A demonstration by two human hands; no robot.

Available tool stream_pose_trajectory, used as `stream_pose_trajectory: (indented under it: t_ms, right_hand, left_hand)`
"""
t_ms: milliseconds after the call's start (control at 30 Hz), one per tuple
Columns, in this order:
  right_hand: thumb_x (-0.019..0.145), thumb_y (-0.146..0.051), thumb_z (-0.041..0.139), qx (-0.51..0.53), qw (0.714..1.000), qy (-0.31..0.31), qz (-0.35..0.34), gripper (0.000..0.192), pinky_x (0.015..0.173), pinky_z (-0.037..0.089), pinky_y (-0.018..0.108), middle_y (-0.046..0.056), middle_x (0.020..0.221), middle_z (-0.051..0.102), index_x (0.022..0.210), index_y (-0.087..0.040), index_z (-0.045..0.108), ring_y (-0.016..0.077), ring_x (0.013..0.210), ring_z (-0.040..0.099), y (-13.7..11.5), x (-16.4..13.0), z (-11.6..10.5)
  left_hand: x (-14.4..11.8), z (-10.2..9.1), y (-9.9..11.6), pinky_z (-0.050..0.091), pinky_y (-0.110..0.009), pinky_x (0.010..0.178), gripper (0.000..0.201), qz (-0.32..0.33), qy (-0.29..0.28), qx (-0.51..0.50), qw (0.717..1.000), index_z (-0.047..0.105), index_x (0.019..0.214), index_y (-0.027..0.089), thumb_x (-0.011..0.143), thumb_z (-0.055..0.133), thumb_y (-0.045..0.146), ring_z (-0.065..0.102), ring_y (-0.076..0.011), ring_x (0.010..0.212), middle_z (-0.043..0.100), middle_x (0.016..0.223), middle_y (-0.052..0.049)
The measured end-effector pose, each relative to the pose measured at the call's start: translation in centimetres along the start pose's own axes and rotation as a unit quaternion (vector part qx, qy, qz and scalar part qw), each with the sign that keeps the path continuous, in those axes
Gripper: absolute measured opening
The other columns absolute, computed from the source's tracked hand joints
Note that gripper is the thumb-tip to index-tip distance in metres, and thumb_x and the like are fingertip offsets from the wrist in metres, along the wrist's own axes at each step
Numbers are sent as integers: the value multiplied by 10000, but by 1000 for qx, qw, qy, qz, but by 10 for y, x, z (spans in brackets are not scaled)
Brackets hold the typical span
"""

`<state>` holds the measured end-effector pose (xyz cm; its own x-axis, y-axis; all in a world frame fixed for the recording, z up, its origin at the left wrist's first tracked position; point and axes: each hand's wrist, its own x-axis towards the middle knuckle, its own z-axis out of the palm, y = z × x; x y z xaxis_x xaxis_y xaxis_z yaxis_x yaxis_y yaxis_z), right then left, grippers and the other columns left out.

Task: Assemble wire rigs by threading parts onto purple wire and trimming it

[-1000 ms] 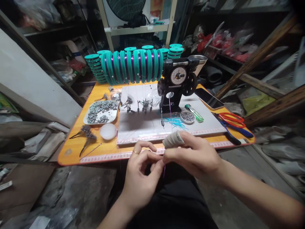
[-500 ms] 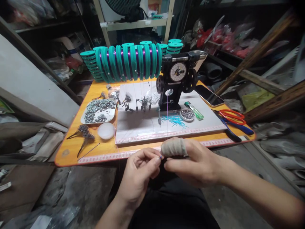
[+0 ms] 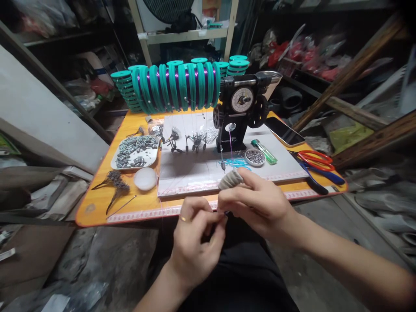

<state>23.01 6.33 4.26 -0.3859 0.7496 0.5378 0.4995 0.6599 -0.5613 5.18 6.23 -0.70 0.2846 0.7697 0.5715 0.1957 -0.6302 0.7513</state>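
My left hand, with a ring on one finger, is closed in a pinch just past the table's front edge. Against its fingertips, my right hand is pinched too, its cloth-wrapped finger raised. A tiny dark blue bit shows between the fingertips, too small to name. A thin purple line runs down from the black machine toward my right hand, and its lower end is hidden there. Beside this line hangs a small grey weight. Teal foam spools wound with purple line sit on the machine's shaft.
On the orange table are a tray of grey weights, a white cup, a dish of metal bits, blue strips, a green cutter, a phone, red-handled scissors and blue pliers.
My right hand has tilted, its wrapped finger lifting up and left. My left hand has turned and its fingers have curled more. The purple line and hanging weight have shifted slightly right.
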Motion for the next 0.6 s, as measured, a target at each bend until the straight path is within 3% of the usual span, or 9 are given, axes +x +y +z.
stream_pose_trajectory:
  t_ms: [100,167,233,300,367,400,500,600]
  right_hand:
    - [965,-141,503,-18,1000,13,16,137,593,415,225,16,826,458,929,-172,631,98,678,487,3,6,5]
    - [961,-138,513,-25,999,6,28,122,615,413,229,19,841,474,940,-173,628,105,711,497,4,8,8]
    - [958,-141,523,-31,999,4,28,114,604,408,227,19,834,476,925,-170,628,106,704,494,5,7,10]
    - [946,-127,534,-51,998,37,13,106,593,411,232,21,809,473,905,-160,626,112,688,485,3,1,10]
    - [917,-114,571,-83,992,96,4,71,629,439,259,35,809,494,923,-154,629,136,724,503,-1,-8,10]
    - [901,-110,590,-87,989,116,12,73,648,452,272,40,813,507,940,-154,634,145,741,514,-4,-14,11]
    - [881,-148,634,-13,991,85,100,90,607,468,248,30,794,535,962,-169,667,130,699,533,-11,-30,17]
    - [860,-194,675,125,968,34,216,85,531,472,199,17,789,578,944,-185,690,106,646,565,-12,-40,31]
  left_hand:
    - [-3,0,-5,557,-254,753,271,177,-5,141,974,618,994,128,780,631,-38,646,-157,833,616,949,-82]
    - [-2,-1,-7,578,-304,781,295,234,-31,161,958,607,1036,106,783,620,-43,680,-211,893,672,1005,-136]
    - [-1,-1,-8,586,-332,761,305,247,-49,159,954,606,1047,125,788,612,-36,692,-236,899,699,1019,-150]
    - [-1,-1,-6,571,-286,676,270,174,-47,119,976,614,992,165,797,611,-22,689,-198,816,707,971,-114]
    - [-3,0,-3,528,-226,604,171,14,-17,24,999,628,891,186,820,624,30,662,-149,754,690,926,-73]
    - [-5,1,-1,509,-208,589,112,-80,4,-41,996,634,840,183,832,637,72,649,-134,744,677,911,-61]
    - [-12,6,1,473,-179,576,109,-290,65,-252,921,641,743,161,833,689,198,589,-86,675,644,894,-35]
    - [-15,13,3,411,-148,523,170,-373,90,-382,841,636,710,140,787,750,240,475,-22,566,615,892,-9]
